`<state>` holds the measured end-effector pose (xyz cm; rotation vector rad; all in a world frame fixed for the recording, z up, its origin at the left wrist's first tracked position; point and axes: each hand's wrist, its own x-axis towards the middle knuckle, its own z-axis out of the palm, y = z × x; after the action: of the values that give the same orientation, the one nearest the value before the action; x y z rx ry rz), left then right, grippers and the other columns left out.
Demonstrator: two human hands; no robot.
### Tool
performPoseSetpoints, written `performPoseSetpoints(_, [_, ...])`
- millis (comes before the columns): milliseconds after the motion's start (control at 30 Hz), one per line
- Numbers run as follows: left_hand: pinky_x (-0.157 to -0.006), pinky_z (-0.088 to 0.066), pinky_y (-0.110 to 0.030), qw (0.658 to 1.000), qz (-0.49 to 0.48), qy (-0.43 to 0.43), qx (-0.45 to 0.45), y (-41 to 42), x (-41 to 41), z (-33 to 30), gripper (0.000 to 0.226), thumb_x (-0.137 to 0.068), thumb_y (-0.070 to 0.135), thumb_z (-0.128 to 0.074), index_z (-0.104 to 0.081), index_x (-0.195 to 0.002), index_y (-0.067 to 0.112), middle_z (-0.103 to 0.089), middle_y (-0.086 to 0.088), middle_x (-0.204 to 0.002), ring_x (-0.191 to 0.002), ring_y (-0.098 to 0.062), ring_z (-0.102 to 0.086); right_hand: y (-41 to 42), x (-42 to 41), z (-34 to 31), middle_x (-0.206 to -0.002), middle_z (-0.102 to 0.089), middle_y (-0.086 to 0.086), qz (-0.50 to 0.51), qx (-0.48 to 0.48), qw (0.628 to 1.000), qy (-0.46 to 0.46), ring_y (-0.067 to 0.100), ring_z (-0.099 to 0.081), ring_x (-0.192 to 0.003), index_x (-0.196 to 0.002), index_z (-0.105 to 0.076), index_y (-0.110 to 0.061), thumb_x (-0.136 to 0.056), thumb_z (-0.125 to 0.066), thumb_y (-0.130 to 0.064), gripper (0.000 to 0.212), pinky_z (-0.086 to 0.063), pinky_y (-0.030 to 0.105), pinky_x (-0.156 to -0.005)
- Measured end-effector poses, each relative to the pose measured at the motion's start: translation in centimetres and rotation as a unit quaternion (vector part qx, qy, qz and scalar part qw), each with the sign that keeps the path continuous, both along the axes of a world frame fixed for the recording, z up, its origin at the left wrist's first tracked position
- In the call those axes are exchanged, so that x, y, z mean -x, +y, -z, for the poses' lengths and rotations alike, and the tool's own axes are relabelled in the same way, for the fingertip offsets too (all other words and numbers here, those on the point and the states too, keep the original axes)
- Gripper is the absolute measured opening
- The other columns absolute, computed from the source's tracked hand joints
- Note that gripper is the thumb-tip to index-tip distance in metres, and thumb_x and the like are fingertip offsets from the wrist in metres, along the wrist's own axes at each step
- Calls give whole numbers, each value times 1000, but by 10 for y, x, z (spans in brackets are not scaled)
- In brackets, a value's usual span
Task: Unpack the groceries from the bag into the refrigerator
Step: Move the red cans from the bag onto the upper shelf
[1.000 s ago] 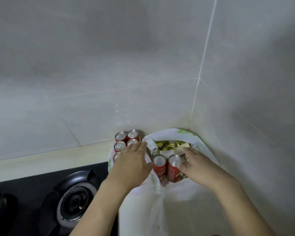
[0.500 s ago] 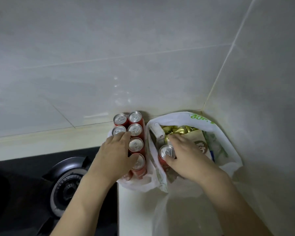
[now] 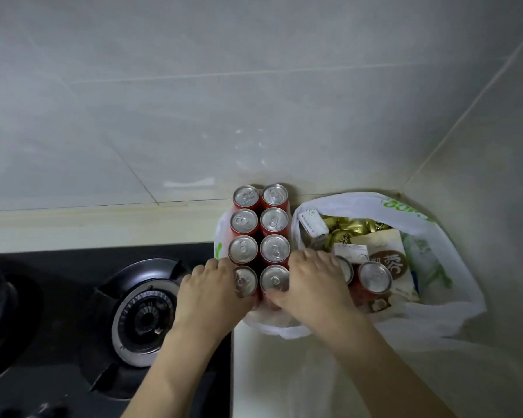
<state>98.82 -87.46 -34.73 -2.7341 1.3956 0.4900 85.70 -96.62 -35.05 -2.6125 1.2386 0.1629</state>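
Observation:
A block of red drink cans point(image 3: 258, 224) with silver tops stands in two rows against the back wall, on a flap of white plastic. My left hand point(image 3: 209, 297) grips its front left corner, and my right hand point(image 3: 314, 285) grips its front right corner, thumb on the nearest can. Just to the right sits the open white grocery bag point(image 3: 360, 203). Inside it are a loose red can point(image 3: 375, 277), a second can partly hidden by my right hand, a small white box point(image 3: 313, 223), gold-wrapped sweets point(image 3: 354, 227) and a beige packet point(image 3: 387, 254).
A black gas hob with a round burner point(image 3: 145, 318) lies left of the cans. The pale counter point(image 3: 284, 372) runs toward me. Grey tiled walls close the corner behind and to the right of the bag.
My right hand left the can inside the bag and moved left onto the can block. My left hand slid toward the block's front corner. The view tilted down and closer.

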Motion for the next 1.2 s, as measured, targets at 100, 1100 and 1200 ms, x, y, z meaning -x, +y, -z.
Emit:
performPoseSetpoints(100, [-87,-43,-32,1000,10,1,-3,-4,0,7,56,-75,63,-60,-51,-107,19,-57,2,-111,-107,-23,-55,-2,-3,3,-121,-57,3,-10,-12,1000,15,26,-48,-117,-118,-52,-12,-76,-54,-68,69,-29,39,-104])
performPoseSetpoints(1100, [-65,-50,-32,965,-53,106,235,46,5,-110,36,-60,44,-81,-60,-83,26,-63,9,-77,-75,-13,-60,17,45,-93,-79,-64,-9,56,-8,962,-268,12,-61,-78,-83,-61,-25,-54,-67,-58,44,-47,30,-67])
performPoseSetpoints(1200, [-57,-43,-25,929,-57,161,328,59,14,-145,35,-62,39,-83,-63,-89,30,-66,13,-79,-70,-2,-60,22,59,-126,-92,-67,-15,88,-89,912,-390,0,-62,-84,-97,-65,-32,-61,-80,-51,43,-49,26,-72])
